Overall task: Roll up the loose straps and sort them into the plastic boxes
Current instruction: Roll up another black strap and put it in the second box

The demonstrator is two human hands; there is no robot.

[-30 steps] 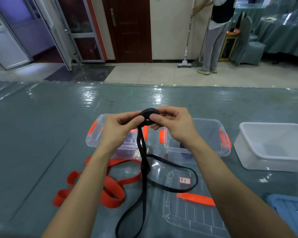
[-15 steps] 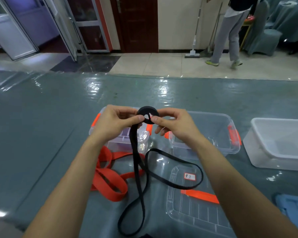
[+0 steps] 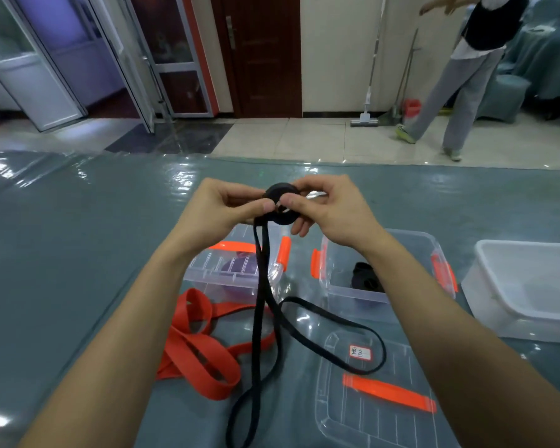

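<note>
Fingers (image 3: 267, 206): thumb and forefinger of the left hand (image 3: 220, 205) and of the right hand (image 3: 330, 211) pinch the coil from either side at centre frame; the other fingers curl loosely behind it.
Black strap (image 3: 257, 318): partly wound into a small coil (image 3: 280, 189) held above the table (image 3: 78, 237); its tail hangs from the coil's lower left edge and loops over a clear lid (image 3: 369, 412) at lower centre.
Handling: judged light, soft, limp webbing. The coil will likely spring loose if the pinch slackens. Best gripped across its flat faces while the other hand feeds the tail under slight tension.
Coil to fingers: touching, between both thumbs.
Red strap (image 3: 201, 347): unrolled, lower left of centre, partly under the black tail.
Left clear box (image 3: 207, 270): holds a purple roll (image 3: 240, 266).
Middle clear box (image 3: 411, 250): holds black rolls (image 3: 366, 276); the probable destination.
White box (image 3: 530, 279): right edge.
</note>
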